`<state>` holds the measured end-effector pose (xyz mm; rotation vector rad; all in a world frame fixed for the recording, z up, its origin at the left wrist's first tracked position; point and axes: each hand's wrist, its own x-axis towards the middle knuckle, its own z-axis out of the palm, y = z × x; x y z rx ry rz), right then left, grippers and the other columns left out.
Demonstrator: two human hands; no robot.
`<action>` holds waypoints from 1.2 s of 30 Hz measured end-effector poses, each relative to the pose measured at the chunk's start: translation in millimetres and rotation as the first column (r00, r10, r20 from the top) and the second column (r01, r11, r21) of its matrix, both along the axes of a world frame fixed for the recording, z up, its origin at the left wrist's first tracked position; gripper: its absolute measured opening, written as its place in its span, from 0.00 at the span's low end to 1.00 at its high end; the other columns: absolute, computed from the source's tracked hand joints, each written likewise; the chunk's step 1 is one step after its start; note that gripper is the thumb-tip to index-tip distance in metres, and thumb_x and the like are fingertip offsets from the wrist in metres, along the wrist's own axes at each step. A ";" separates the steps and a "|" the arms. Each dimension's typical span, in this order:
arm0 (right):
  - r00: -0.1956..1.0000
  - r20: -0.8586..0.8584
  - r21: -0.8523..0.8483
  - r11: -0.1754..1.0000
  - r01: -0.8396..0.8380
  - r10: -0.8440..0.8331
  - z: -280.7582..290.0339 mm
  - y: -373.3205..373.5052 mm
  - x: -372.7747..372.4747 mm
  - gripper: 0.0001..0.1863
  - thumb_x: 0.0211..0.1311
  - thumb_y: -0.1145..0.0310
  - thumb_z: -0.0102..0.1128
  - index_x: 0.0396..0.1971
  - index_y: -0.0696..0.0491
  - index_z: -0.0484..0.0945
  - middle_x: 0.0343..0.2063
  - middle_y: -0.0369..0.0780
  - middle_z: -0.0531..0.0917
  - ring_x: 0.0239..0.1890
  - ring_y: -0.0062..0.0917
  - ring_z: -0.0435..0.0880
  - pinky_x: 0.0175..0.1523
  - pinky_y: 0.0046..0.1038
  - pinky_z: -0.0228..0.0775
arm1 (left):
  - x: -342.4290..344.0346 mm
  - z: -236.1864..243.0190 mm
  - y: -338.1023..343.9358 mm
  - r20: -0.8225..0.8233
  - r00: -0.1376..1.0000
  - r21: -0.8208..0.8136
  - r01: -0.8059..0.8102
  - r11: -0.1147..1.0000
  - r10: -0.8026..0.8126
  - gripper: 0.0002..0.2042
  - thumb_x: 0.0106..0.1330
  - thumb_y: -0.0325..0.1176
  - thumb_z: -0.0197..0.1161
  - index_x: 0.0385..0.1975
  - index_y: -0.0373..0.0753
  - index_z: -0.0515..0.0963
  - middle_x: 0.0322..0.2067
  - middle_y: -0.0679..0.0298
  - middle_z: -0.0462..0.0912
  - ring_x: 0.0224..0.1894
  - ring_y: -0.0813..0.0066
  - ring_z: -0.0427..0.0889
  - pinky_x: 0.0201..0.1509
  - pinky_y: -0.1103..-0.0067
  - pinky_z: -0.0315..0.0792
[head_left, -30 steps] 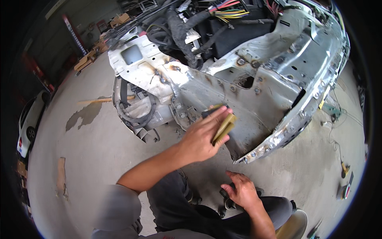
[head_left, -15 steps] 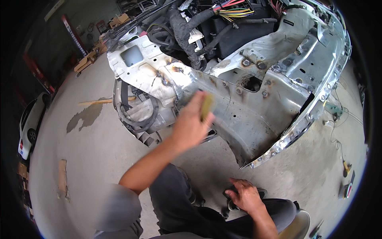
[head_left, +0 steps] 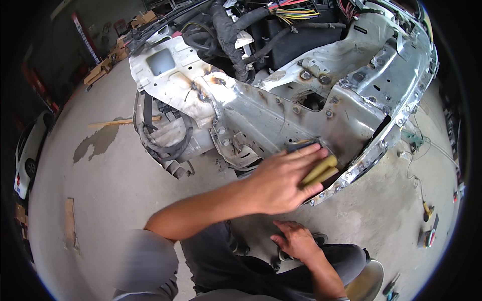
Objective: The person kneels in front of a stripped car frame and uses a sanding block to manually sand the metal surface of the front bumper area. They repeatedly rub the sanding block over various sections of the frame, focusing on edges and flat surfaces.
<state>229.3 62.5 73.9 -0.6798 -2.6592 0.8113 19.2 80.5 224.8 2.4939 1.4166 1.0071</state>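
Note:
My left hand (head_left: pixel 283 178) is closed around a yellow, folded sponge-like pad (head_left: pixel 321 171). A dark sheet edge (head_left: pixel 303 145) shows by its fingertips; I cannot tell whether it belongs to the pad. The hand is at the lower end of the bare grey-silver car body panel (head_left: pixel 261 120), near its spot-marked flange (head_left: pixel 361 175). Whether the pad presses on the metal is hidden by the hand. My right hand (head_left: pixel 297 242) is over my right leg by the knee, fingers apart, holding nothing.
Thick taped wiring (head_left: pixel 226 30) and loose coloured wires (head_left: pixel 296 16) lie across the engine bay. A tool with a yellow part (head_left: pixel 428 210) and its cord are on the floor at right. At left are a wood strip (head_left: pixel 125 122), a cardboard piece (head_left: pixel 70 220) and a white car (head_left: pixel 30 155).
My left hand has moved right and nearer along the panel with the yellow pad, from its upper middle to its lower end. My right hand stays by the knee. The view has shifted slightly.

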 end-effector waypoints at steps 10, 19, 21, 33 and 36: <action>0.998 0.060 -0.069 0.997 0.039 -0.035 3.4 0.6 6.4 0.24 0.63 0.55 0.62 0.52 0.56 0.76 0.43 0.47 0.83 0.46 0.43 0.82 0.54 0.39 0.73 | -20.2 -13.5 -6.0 -0.053 0.997 0.124 -0.045 0.991 0.052 0.25 0.69 0.41 0.57 0.64 0.38 0.68 0.62 0.54 0.72 0.66 0.54 0.69 0.68 0.63 0.64; 0.981 0.185 -0.139 0.987 0.081 -0.055 6.3 1.2 11.4 0.25 0.63 0.54 0.61 0.54 0.55 0.75 0.47 0.47 0.82 0.51 0.44 0.80 0.57 0.38 0.72 | -32.5 -18.6 -8.9 -0.051 0.991 0.127 -0.116 0.985 0.124 0.25 0.70 0.41 0.54 0.65 0.39 0.67 0.63 0.52 0.71 0.65 0.55 0.71 0.66 0.64 0.67; 0.991 0.124 -0.078 0.995 0.060 -0.050 4.4 -0.2 15.2 0.25 0.63 0.54 0.62 0.54 0.55 0.75 0.47 0.47 0.82 0.50 0.43 0.80 0.57 0.38 0.72 | -54.2 -16.3 -14.1 0.030 0.979 -0.019 -0.202 0.979 0.202 0.23 0.69 0.38 0.55 0.64 0.44 0.69 0.63 0.55 0.72 0.63 0.57 0.73 0.65 0.65 0.68; 0.993 0.118 -0.029 1.000 -0.003 0.007 -6.3 -4.3 18.6 0.24 0.65 0.54 0.57 0.55 0.54 0.73 0.47 0.48 0.81 0.49 0.43 0.81 0.58 0.39 0.71 | -51.7 4.8 -3.3 -0.107 0.953 -0.080 0.276 0.958 -0.284 0.26 0.67 0.40 0.60 0.64 0.39 0.68 0.67 0.60 0.67 0.69 0.62 0.64 0.66 0.64 0.65; 0.986 0.164 -0.050 0.999 0.010 -0.002 -4.5 -1.1 17.8 0.24 0.64 0.55 0.58 0.54 0.54 0.74 0.46 0.47 0.82 0.47 0.42 0.81 0.57 0.38 0.71 | -39.5 10.6 8.0 -0.088 0.981 -0.135 0.161 0.978 -0.173 0.25 0.70 0.46 0.52 0.62 0.39 0.71 0.66 0.60 0.68 0.70 0.61 0.63 0.70 0.58 0.59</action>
